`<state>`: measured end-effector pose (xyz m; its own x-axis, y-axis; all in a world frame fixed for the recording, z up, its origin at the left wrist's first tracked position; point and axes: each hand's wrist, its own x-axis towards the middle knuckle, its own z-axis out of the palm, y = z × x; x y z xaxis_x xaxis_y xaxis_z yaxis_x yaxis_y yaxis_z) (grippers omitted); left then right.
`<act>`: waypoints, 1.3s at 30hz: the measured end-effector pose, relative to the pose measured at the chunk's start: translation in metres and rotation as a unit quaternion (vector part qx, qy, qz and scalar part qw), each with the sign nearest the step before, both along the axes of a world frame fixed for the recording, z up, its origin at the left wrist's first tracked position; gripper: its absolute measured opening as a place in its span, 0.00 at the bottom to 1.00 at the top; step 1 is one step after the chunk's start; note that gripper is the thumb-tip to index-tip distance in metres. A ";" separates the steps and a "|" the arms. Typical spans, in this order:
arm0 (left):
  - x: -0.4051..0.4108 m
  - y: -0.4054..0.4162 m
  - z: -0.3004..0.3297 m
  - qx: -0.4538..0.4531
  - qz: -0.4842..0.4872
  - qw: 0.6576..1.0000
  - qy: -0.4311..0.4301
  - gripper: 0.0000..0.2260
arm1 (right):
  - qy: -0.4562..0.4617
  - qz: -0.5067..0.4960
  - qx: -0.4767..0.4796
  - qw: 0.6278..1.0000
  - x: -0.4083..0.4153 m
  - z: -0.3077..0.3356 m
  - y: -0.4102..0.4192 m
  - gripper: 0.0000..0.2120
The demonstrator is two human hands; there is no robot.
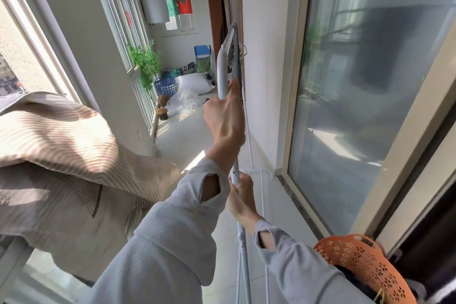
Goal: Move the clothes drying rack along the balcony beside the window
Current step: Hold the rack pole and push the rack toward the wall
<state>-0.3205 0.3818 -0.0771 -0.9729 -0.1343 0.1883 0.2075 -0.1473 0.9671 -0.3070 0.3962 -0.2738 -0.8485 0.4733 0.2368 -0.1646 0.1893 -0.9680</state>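
Head view, looking down a narrow sunlit balcony, and the folded white clothes drying rack (223, 74) is up in both hands, dead centre, its top frame rising toward twelve o'clock against the white wall. The left hand (225, 118) is wrapped tight round the upper tube, fingers closed, thumb pointing up along the metal. Just below, toward six o'clock, the right hand (243, 198) is clenched round the same pole lower down, grey sleeves running back to the camera. The rack's thin legs (240, 254) trail down past six o'clock over the pale floor tiles (182, 136); whether they touch the ground I cannot tell.

At three o'clock, the big sliding window (357, 96) runs right alongside, with the rack just beside its frame. A striped beige garment (61, 155) hangs at nine o'clock, an orange perforated basket (362, 264) sits at five o'clock.

Progress? I'd call it underway: the rack is gripped and beside the window, but a long stretch of open balcony lies ahead, toward the potted plant (145, 64), blue basket (166, 87) and white sack (193, 84) at eleven o'clock. Setting it down remains.
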 end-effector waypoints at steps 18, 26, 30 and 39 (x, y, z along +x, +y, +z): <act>-0.074 0.054 -0.004 -0.031 0.024 0.999 -0.009 0.20 | -0.060 -0.027 -0.019 0.998 -0.064 0.007 0.048 0.17; -0.095 0.080 -0.003 -0.021 0.018 1.000 0.000 0.20 | -0.070 -0.029 -0.023 0.997 -0.084 0.011 0.074 0.13; -0.108 0.099 -0.004 -0.025 0.031 0.999 0.006 0.20 | -0.060 -0.005 -0.027 0.998 -0.096 0.010 0.091 0.15; -0.134 0.137 -0.002 -0.039 0.050 0.998 0.025 0.20 | -0.028 0.031 -0.010 0.999 -0.126 0.006 0.136 0.20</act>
